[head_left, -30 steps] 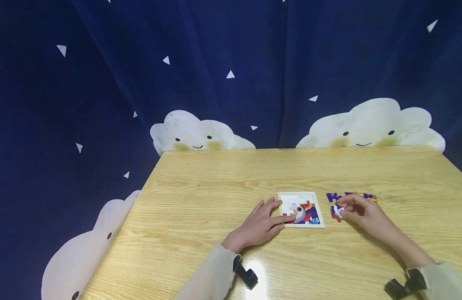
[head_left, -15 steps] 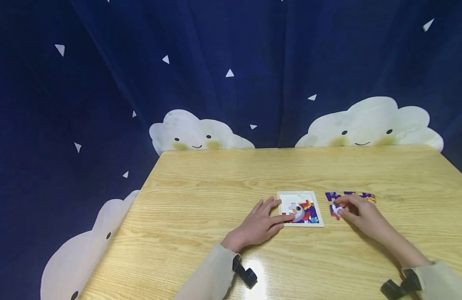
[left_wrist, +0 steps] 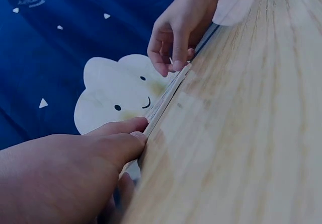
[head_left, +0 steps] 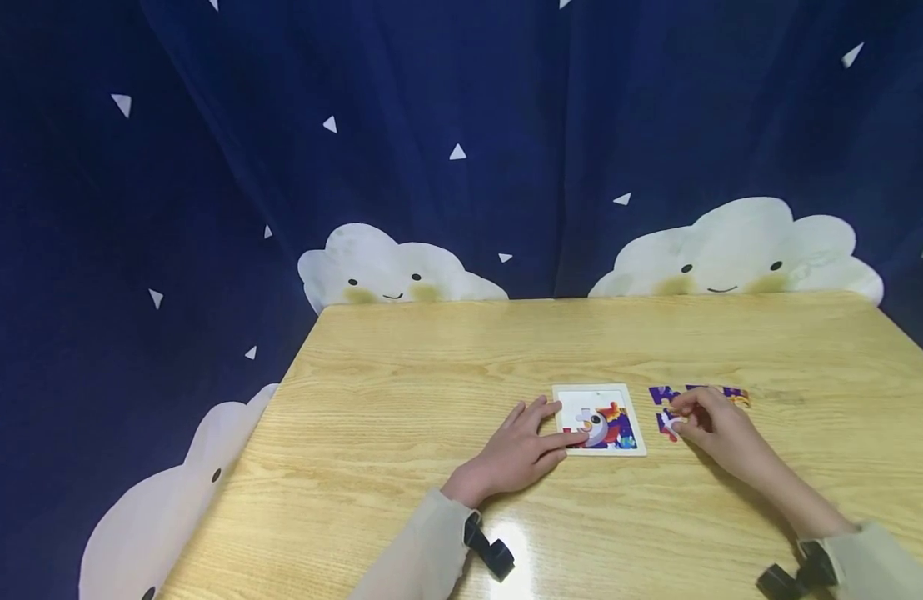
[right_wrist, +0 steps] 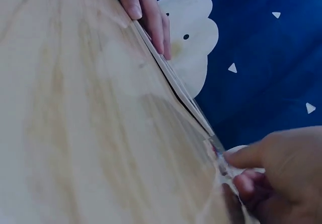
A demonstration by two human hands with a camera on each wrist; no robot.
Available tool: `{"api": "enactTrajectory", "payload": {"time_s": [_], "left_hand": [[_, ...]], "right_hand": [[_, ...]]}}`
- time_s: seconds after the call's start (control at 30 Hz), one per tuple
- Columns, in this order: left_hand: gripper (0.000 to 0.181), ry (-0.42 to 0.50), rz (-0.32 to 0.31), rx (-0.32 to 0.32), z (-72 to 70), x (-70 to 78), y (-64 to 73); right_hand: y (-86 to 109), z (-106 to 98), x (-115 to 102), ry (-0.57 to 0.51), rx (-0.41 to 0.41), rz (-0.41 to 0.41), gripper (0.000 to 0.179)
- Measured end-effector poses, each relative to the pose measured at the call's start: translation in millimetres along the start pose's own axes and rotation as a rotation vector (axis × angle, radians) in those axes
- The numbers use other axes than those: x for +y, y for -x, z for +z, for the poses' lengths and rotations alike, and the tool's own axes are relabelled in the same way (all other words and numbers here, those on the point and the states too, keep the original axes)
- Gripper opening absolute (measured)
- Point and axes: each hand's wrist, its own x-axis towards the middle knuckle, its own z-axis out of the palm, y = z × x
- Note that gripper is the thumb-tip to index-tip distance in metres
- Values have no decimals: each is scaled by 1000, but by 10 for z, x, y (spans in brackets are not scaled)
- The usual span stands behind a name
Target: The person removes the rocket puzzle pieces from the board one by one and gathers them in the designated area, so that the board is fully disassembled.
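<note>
My left hand point(head_left: 510, 450) rests with fingers spread on the left side of a white-framed puzzle tray point(head_left: 591, 387), its index finger and thumb reaching over the rim. Fitted pieces fill the tray's lower right with a white bird-like character point(head_left: 596, 429); the upper left is bare white. Just right of the tray, my right hand point(head_left: 720, 425) pinches a purple, white and red puzzle piece point(head_left: 666, 425) between thumb and fingertips, close over the table. In the right wrist view the right hand point(right_wrist: 287, 171) mostly hides this piece. The left wrist view shows the tray's edge point(left_wrist: 166, 95) beside the left fingers.
More purple puzzle pieces point(head_left: 661, 395) lie in a row behind the right hand, some partly covered by it, with an orange-patterned one point(head_left: 737, 396) at the right end. The wooden table point(head_left: 401, 375) runs back to a dark blue curtain point(head_left: 401, 100) with clouds.
My right hand has shifted slightly left with the puzzle piece, which looks a little turned. The left hand stays on the tray. The head view has moved slightly.
</note>
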Motion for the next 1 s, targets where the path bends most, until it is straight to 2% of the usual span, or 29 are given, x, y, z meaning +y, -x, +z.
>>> {"api": "enactTrajectory", "payload": {"time_s": [0.13,0.27,0.57,0.73,1.0], "left_hand": [[40,9,0,-8,6,7,7],[40,12,2,-6,18,5,15],[40,-6,13,18,8,3,11],[39,-23,30,36,14,-7,9],[40,-23,26,27,18,-11,13]], "right_hand": [[9,42,-48,-54,43,-7,23],[-21,127,-140,-96,44,-29,25],[-168,319,-318,-140,-86,-33,23],[-233,386,-353,-151,-103,-41,22],[-307,441,-409,-160,-137,-50,21]]}}
